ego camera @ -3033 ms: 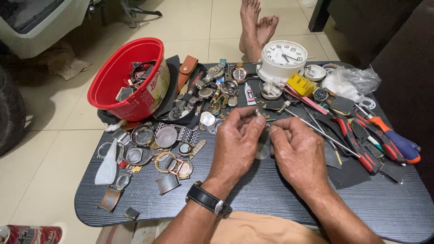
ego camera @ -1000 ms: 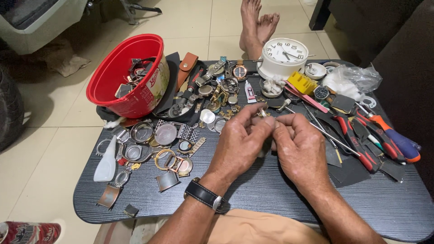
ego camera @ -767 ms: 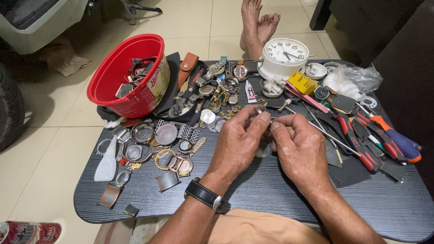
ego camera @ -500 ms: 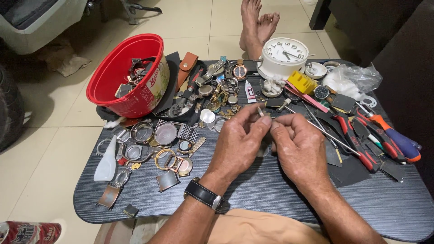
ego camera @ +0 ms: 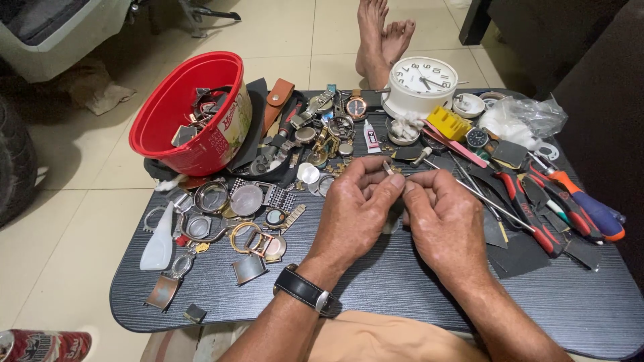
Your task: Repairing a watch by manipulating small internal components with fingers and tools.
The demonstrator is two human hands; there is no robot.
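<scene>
Little had moved since the earlier frames: both hands stayed together over the middle of the dark table (ego camera: 376, 295), their fingertips only slightly shifted around a small metal part (ego camera: 388, 166). That part sat pinched between the thumb and fingers of the left hand (ego camera: 355, 211), just above the table and in front of the pile of watches (ego camera: 315, 131); it was too small to say what kind of piece it was. The right hand (ego camera: 446, 218) met it from the other side, thumb and forefinger closed together at the part, though whether they held a thin tool or only the part could not be made out. Both wrists were bent down, knuckles up, and a black wristwatch (ego camera: 305, 291) circled the left wrist. A pale object under the hands was mostly hidden. Left of them lay loose watch cases and rings (ego camera: 248, 234), and a white squeeze bottle (ego camera: 159, 238). A red bucket (ego camera: 181, 110) stood at the far left corner, a white alarm clock (ego camera: 422, 84) at the back. Red-handled pliers (ego camera: 533, 214) and screwdrivers (ego camera: 590, 208) lay to the right, beside a crumpled plastic bag (ego camera: 526, 117).
</scene>
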